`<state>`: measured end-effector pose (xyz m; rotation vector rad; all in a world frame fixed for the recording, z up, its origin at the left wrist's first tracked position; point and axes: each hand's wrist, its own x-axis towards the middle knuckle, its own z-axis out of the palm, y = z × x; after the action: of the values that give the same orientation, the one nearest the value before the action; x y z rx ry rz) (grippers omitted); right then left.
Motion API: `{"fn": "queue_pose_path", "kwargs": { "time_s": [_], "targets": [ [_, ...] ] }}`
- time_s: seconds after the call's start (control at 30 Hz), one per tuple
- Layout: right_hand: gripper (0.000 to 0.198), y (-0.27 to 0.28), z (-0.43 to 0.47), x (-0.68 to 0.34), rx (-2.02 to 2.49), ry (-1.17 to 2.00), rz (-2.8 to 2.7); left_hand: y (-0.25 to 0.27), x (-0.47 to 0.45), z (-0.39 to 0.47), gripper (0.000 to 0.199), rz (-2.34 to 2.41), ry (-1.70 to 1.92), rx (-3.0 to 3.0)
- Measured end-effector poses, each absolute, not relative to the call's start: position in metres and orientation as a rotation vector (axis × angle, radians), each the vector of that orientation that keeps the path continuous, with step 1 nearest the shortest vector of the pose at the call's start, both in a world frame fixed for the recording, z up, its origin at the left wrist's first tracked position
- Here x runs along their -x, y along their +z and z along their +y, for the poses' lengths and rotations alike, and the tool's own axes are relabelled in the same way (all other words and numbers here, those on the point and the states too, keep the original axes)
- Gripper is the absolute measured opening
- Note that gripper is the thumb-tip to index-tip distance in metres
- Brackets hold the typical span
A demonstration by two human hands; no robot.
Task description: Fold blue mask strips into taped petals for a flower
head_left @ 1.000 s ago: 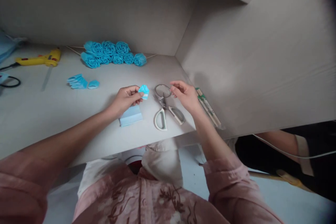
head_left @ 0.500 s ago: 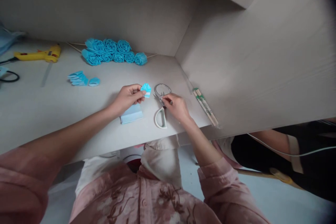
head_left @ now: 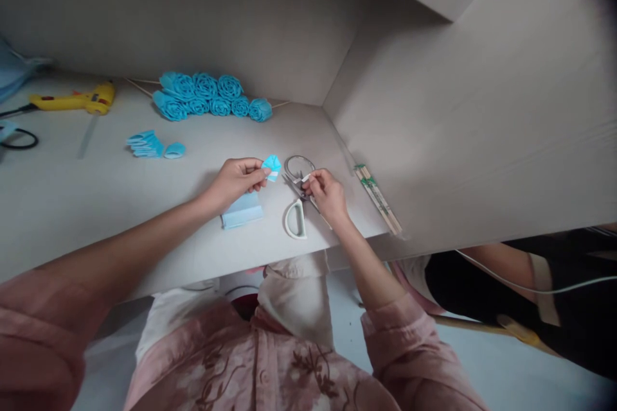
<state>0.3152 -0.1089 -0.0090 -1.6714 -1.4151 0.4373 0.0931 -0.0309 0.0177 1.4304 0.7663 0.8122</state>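
Pinching blue piece [head_left: 272, 163], white strip [head_left: 305, 178]

- Your hands [head_left: 243, 174]: two
- Blue piece [head_left: 272, 165] you hold: one
- Blue rosettes [head_left: 220, 106]: at least eight
- Glue gun [head_left: 72, 103]: one
- White-handled scissors [head_left: 295, 219]: one pair
- Grey ring [head_left: 286, 169]: one
- Folded sheet [head_left: 242, 211]: one
- Stick packet [head_left: 378, 199]: one
- Pleated stack [head_left: 145, 144]: one
- Blue loop [head_left: 175, 150]: one

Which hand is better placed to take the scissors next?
Probably the right hand: it is close by the scissors, partly hiding them, though it seems to pinch a small white strip. The left hand is farther off and holds a blue piece.
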Motion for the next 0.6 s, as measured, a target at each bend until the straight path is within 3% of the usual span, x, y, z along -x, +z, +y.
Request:
{"fn": "queue_pose_path", "kwargs": {
  "time_s": [0.3,0.6],
  "targets": [
    [0.015,0.045,-0.089,-0.292,1.112,-0.239,-1.791,0.029,-0.094,-0.032,0.027,0.816,0.771,-1.294],
    [0.013,0.039,-0.046,-0.27,0.853,-0.532,-1.954,0.023,-0.072,-0.043,0.024,0.86,0.804,-1.132]
  ]
}}
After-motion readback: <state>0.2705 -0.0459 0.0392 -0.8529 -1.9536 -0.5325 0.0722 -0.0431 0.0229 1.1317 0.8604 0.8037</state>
